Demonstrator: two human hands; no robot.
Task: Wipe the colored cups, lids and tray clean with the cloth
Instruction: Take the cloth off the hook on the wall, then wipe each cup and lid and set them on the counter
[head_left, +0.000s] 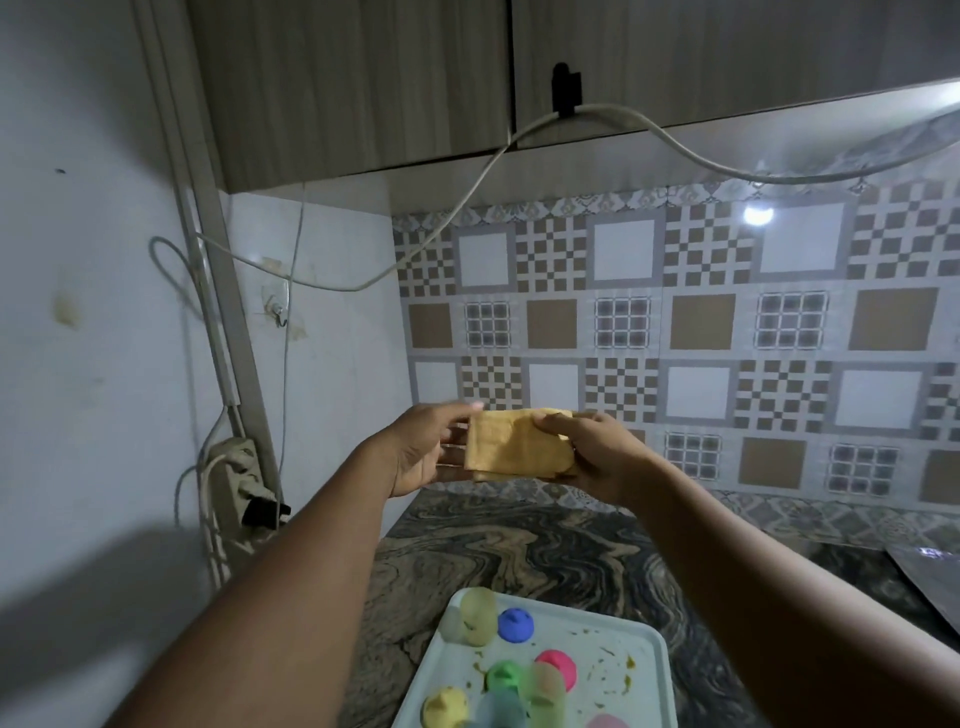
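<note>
Folded yellow cloth (511, 447), judged soft, light and limp, pinched at opposite edges by left hand (423, 449) and right hand (602, 460) above the smeared tray (571, 631).

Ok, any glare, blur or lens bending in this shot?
Head view: the lamp throws hard glare top right; the side wall sits in shadow. Head view, bottom: the cups on the tray look smeared. Head view, centre: the cloth, held by the left hand and right hand, is fairly sharp; the cabinet edge looks bowed by the wide lens.
</note>
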